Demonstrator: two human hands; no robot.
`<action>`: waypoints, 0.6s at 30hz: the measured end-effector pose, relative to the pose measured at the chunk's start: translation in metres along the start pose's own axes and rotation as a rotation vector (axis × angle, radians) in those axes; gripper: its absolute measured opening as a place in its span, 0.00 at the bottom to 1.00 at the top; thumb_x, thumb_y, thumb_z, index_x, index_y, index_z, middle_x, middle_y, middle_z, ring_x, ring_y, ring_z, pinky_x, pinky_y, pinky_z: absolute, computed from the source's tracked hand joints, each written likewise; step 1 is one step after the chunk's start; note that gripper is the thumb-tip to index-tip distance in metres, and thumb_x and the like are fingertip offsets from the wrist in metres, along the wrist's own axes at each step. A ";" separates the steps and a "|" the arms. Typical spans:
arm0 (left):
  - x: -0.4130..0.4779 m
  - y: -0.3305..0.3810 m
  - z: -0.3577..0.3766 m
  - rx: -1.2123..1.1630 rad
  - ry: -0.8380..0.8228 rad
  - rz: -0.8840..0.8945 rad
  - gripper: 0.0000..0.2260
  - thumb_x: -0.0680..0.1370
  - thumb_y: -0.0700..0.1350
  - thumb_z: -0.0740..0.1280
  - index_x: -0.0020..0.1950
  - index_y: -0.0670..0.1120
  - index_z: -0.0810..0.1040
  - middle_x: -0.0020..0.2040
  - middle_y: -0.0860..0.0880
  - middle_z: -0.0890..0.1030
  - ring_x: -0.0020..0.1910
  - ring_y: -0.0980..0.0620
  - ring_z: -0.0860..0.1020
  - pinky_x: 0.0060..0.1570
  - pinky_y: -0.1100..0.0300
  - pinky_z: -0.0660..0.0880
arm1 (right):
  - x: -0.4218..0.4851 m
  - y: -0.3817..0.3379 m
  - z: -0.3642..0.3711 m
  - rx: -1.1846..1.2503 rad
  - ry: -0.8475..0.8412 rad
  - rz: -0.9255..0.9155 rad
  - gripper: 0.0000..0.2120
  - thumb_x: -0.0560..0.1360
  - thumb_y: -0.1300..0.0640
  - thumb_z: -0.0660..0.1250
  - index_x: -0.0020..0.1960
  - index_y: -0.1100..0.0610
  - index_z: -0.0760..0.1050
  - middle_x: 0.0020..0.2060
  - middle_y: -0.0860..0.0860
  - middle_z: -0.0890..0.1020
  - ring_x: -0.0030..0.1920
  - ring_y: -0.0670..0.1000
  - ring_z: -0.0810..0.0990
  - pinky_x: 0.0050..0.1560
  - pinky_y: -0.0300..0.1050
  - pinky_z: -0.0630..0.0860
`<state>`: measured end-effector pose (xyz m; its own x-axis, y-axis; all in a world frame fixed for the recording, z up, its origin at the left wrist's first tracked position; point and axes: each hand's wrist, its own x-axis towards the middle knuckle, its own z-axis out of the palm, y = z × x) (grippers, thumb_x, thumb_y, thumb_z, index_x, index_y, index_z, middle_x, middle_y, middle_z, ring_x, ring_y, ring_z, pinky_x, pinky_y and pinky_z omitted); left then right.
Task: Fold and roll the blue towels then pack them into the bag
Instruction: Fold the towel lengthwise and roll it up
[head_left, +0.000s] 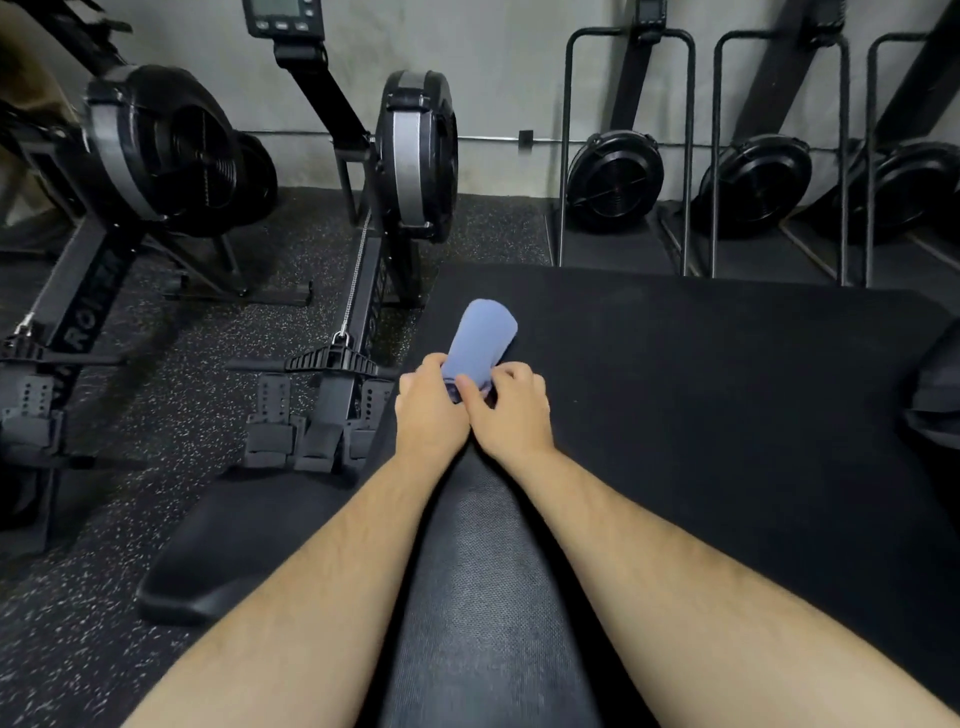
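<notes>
A light blue towel (480, 338), folded into a narrow strip, lies on the black mat (701, 405), running away from me. Its near end is curled into a small roll. My left hand (428, 405) and my right hand (511, 410) sit side by side at that near end, fingers curled round the roll from both sides. The far end of the towel lies flat and free. A dark bag (935, 395) shows partly at the right edge of the view.
Two rowing machines (363, 270) stand on the speckled floor to the left, one footrest close to the mat's left edge. More fan machines in metal frames (623, 176) line the back wall. A black padded bench (218, 540) lies at the lower left.
</notes>
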<state>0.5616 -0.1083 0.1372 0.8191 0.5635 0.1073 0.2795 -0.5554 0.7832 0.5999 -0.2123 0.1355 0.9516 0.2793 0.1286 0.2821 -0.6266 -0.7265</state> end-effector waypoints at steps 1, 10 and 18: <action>0.004 -0.005 0.004 0.017 0.029 0.023 0.28 0.70 0.62 0.74 0.65 0.49 0.75 0.56 0.46 0.75 0.56 0.44 0.76 0.55 0.46 0.77 | -0.001 0.003 0.004 -0.061 0.019 -0.020 0.20 0.79 0.36 0.60 0.38 0.50 0.72 0.52 0.45 0.73 0.56 0.48 0.67 0.59 0.45 0.66; -0.001 -0.004 0.001 -0.024 0.056 0.059 0.34 0.64 0.67 0.72 0.63 0.50 0.76 0.55 0.51 0.80 0.56 0.47 0.78 0.57 0.45 0.77 | -0.004 0.003 0.006 -0.096 0.059 -0.042 0.22 0.79 0.35 0.54 0.45 0.51 0.75 0.61 0.48 0.75 0.66 0.53 0.66 0.69 0.52 0.65; -0.025 -0.012 -0.011 -0.049 -0.017 0.065 0.32 0.73 0.50 0.74 0.75 0.47 0.67 0.71 0.45 0.74 0.69 0.46 0.72 0.65 0.57 0.69 | -0.019 0.002 0.001 -0.135 0.074 -0.022 0.24 0.77 0.34 0.59 0.51 0.56 0.73 0.55 0.50 0.76 0.61 0.55 0.69 0.62 0.51 0.71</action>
<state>0.5322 -0.1097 0.1318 0.8434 0.5164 0.1484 0.2009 -0.5593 0.8043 0.5817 -0.2178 0.1311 0.9499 0.2426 0.1969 0.3123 -0.7147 -0.6258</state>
